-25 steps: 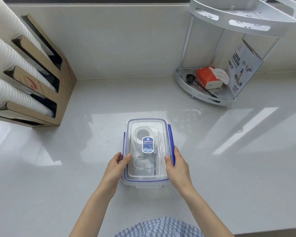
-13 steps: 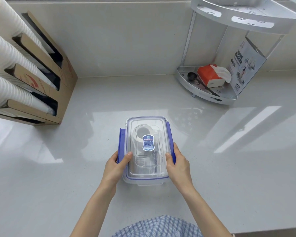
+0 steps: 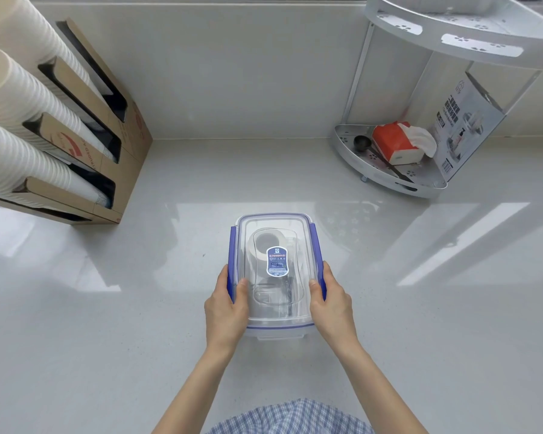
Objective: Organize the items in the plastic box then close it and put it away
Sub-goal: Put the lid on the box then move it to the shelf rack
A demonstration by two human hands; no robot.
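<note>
Both hands, left hand (image 3: 224,303) and right hand (image 3: 331,303), clasp the plastic box (image 3: 275,270) on the desk (image 3: 107,324). Items inside, lid on; side clips (image 3: 231,261) appear down. Remaining, I judge: putting it away.

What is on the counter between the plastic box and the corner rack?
Nothing: the head view shows only bare counter between the plastic box and the corner rack.

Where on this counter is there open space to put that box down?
Bare counter lies right of the plastic box, in front of the corner rack, and between the box and the back wall. It is also bare left of the box, below the cup dispenser. The back corners are crowded.
</note>
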